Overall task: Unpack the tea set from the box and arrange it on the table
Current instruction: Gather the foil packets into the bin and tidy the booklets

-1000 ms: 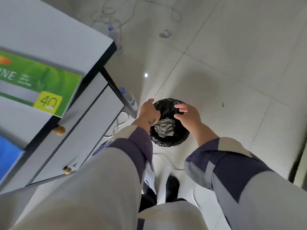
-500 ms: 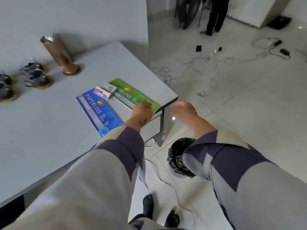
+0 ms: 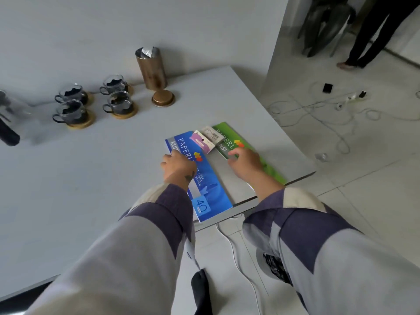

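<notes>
Four glass cups with dark handles stand upright on round wooden coasters at the far left of the grey worktop [image 3: 91,178], in two pairs: far left [image 3: 72,93], near left [image 3: 72,113], far right [image 3: 114,84], near right [image 3: 120,103]. Each holds something dark. A glass teapot [image 3: 10,114] with a dark handle sits at the left edge, partly cut off.

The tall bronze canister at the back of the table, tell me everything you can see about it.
The bronze canister is a tall cylinder with a brushed, metallic-looking brown-gold wall. It stands upright near the table's far edge, close to the wall, and leans only by the wide-angle view. Its top is open, and crinkled silver foil shows inside the mouth. Its matching round lid lies flat on the table just in front of it. Four glass cups on wooden coasters sit to its left. Neither hand touches it.
</notes>
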The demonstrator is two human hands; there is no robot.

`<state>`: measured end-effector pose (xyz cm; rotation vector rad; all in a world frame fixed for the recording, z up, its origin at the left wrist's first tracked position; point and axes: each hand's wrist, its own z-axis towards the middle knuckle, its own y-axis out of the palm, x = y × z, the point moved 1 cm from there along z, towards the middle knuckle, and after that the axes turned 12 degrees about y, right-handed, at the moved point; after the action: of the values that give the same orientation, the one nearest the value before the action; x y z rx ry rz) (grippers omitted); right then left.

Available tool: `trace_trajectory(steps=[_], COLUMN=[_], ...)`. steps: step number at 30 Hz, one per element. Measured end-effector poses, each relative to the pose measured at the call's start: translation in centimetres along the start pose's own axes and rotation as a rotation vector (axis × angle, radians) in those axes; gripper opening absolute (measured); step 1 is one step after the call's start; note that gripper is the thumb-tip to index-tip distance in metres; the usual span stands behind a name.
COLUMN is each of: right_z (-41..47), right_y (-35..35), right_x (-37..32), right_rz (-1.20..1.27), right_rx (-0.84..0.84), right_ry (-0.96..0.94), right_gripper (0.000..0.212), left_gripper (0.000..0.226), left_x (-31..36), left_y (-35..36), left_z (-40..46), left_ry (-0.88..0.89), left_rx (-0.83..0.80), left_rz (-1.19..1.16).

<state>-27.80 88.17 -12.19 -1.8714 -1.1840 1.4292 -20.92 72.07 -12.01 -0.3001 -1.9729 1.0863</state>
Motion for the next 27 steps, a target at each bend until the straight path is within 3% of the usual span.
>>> trace_trajectory(steps=[8,11,15,21,23,27], right_z=[5.5,6.2,7.0,7.5,7.4,7.5], right_y=[4.0,5.0,4.3,1.5,0.4,-0.3], right_x=[-7.2,-8.0,-8.1,-5.1,-4.1,-2.8], right_rz=[-0.096,-0.164,-0.144,-0.031,-0.085,-0.172], right_rx=[0.107,0.117,0.067,0.004,0.002,-0.007], right_ry=[0.039,0.085,0.203,0.299,0.375,0.465], right_gripper=[0.063,0.075,0.093,0.082,0.081,0.079], left_gripper=[0.11,0.118,0.113,0.106,0.1,0.078], left_x=[-1.3,-1.4,-1.2,-0.8,-0.6,-0.4], left_y=[-1.1,-1.6,-2.0,-2.6,-2.7,-2.6], left_z=[7.0,8.4,9.3,9.4,9.1,8.6], left_ry=[0.121,0.187,0.22,0.233,0.209,0.135], left_rx=[-0.109,-0.189,-0.189,-0.038,-0.034,-0.108], left_rz=[0.144,0.277,0.425,0.426,0.35,-0.048])
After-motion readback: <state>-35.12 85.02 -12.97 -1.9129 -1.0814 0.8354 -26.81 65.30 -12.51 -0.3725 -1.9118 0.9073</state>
